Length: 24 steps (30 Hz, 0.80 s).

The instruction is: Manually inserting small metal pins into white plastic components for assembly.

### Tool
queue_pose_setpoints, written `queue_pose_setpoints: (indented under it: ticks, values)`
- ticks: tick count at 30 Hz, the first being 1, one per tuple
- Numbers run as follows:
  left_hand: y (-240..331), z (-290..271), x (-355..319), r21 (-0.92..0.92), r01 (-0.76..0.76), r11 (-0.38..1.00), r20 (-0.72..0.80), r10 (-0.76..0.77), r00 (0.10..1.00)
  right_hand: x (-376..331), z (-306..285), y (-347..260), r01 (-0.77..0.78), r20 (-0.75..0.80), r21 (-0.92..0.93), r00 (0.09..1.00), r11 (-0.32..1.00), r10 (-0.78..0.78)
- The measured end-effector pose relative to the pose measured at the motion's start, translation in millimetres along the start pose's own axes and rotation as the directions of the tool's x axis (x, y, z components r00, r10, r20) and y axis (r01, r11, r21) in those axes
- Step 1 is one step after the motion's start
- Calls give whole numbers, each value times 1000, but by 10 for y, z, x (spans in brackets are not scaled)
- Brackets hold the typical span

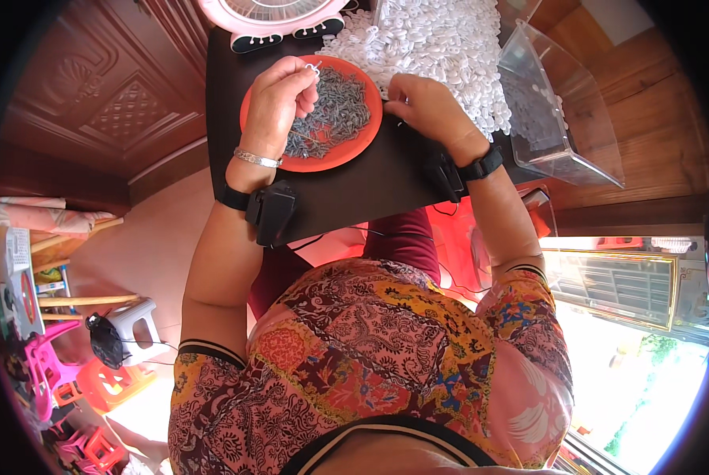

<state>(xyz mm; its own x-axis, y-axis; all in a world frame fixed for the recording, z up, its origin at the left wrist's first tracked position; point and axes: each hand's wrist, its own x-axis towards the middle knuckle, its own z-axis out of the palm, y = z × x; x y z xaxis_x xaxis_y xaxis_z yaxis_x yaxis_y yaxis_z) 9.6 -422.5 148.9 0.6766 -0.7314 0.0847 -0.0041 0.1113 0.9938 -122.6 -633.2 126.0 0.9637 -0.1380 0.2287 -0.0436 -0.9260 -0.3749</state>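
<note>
My left hand [279,101] is over the left part of a round orange-red plate [252,119]. Its thumb and forefinger pinch a small white plastic piece [313,70], with a thin end sticking out. On the plate lies a heap of small grey metal pins [335,115] that look like nails or screws. My right hand [434,109] is closed beside the plate's right rim, at the edge of a large pile of small white plastic pieces [441,47]. Whatever is between its fingertips is too small or hidden to make out.
All this rests on a dark table [346,198]. A clear plastic box [564,119] with white pieces stands right of the pile, and a pink-framed fan [267,16] stands at the back left. Plastic stools [137,324] are on the floor at left.
</note>
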Motion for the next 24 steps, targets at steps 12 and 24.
queue_pose_setpoints:
  ticks: [12, 24]
  values:
    - [-8, -25, 11, -324, -31, 946, 5, 35, 999, 599, 75, -724, 42, -52, 895, 999, 444, 12]
    - [-45, -64, 49, -433, 38, 900, 31, -27, 999, 541, 225, -650, -98, 102, 987, 994, 125, -28]
